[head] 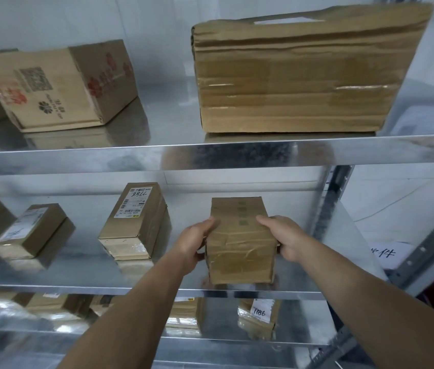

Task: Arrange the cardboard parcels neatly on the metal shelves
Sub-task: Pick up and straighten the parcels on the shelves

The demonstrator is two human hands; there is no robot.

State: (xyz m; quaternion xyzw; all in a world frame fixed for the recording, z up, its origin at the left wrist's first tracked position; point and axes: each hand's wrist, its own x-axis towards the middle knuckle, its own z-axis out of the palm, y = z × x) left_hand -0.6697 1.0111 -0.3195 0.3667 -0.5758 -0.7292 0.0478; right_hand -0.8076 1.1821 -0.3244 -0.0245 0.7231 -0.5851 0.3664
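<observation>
A small taped cardboard parcel sits on the middle metal shelf, near its front edge and right of centre. My left hand grips its left side and my right hand grips its right side, thumbs on top. To its left on the same shelf lie a labelled parcel marked 7766 and a smaller labelled parcel.
The top shelf carries a large taped box on the right and a printed box on the left. Several parcels, one marked 7186, lie on the lower shelf. The rack's upright stands on the right.
</observation>
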